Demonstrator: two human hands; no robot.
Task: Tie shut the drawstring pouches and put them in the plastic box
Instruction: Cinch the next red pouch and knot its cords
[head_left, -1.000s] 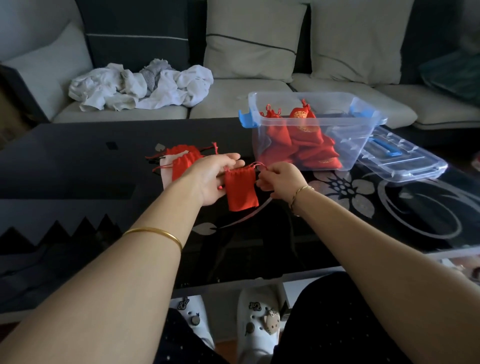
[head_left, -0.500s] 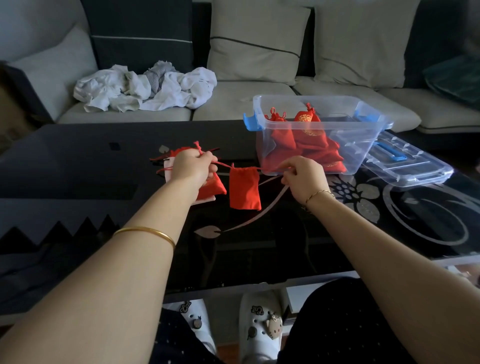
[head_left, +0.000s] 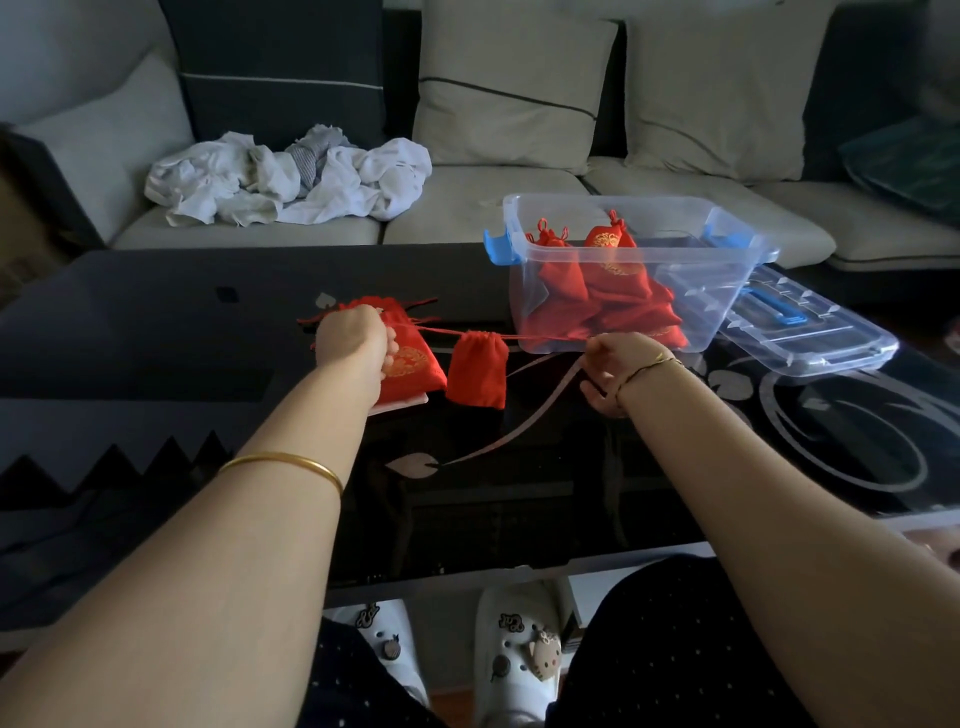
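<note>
1 dark table (head_left: 156, 338). 1 clear plastic box (head_left: 719, 291) on its far right, red pouches (head_left: 597, 296) heaped inside, count unclear; 1 lid (head_left: 810, 338) beside it. 1 red pouch (head_left: 477, 369) hangs above table on a taut cord (head_left: 545, 336): left hand (head_left: 350, 340) fisted on one end, right hand (head_left: 618, 364) pinching the other. Spare pile (head_left: 410, 358) partly hidden by left hand. Gold motifs unreadable.

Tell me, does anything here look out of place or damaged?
Nothing is spilled or damaged. Only the crumpled white clothes on the sofa look untidy; the box lid lies off, beside the plastic box.
</note>
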